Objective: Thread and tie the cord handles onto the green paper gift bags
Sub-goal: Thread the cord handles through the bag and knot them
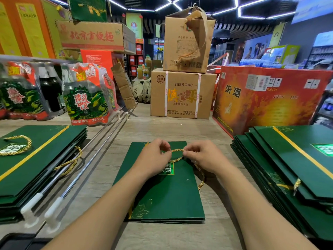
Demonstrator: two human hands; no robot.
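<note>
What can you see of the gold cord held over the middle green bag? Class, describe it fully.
The gold cord is a thin, twisted, slightly shiny rope. The left hand and right hand each pinch it; a short span arches between them and a second strand sags just below. From under the right hand its tail curves down along the right edge of the flat green bag. Any knot or threaded hole is hidden under the hands.

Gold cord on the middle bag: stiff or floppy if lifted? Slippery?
Probably floppy: the gold cord curves loosely over the green bag where the left hand and right hand don't pinch it. Likely light, being thin. The twisted surface should grip fairly well, though its sheen hints at some slip.
</note>
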